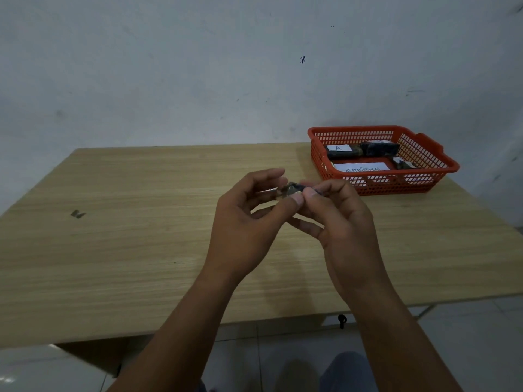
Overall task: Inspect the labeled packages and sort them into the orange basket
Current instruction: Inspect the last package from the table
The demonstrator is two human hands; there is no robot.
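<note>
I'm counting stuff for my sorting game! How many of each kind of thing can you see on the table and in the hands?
Dark packages: 4. Three lie in the basket, and one package is pinched between the left hand and the right hand.
Orange basket: 1
White paper sign in the basket: 1
Wooden table: 1
Total: 7

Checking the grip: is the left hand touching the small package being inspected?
Touching. The head view shows the left hand thumb and fingers pinching the small package.
</note>
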